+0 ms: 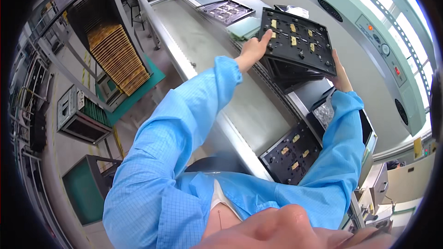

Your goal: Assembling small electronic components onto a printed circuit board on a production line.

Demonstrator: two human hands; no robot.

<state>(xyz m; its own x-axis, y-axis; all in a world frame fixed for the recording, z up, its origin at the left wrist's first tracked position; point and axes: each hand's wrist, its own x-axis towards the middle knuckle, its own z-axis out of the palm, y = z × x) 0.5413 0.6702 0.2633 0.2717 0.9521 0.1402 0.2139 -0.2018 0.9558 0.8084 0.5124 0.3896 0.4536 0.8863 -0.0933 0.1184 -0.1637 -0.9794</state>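
The person's hands are apart, both clamped on one tray [302,39], tilted at about one to two o'clock in the view. The left hand [253,51] grips its left edge, thumb on top; the right hand [341,74] holds the right edge. Below it sits a stack [288,82]; whether they touch cannot be told. Another tray [282,160] lies at four o'clock, a rack [115,55] at ten.

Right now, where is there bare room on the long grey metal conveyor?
The conveyor is bare between the blue cloth left sleeve and the black rectangular tray with yellow pads nearest the body, and beyond the left hand. Its right edge is crowded: pale green sheets, and dark stacked trays under a second, raised black tray.
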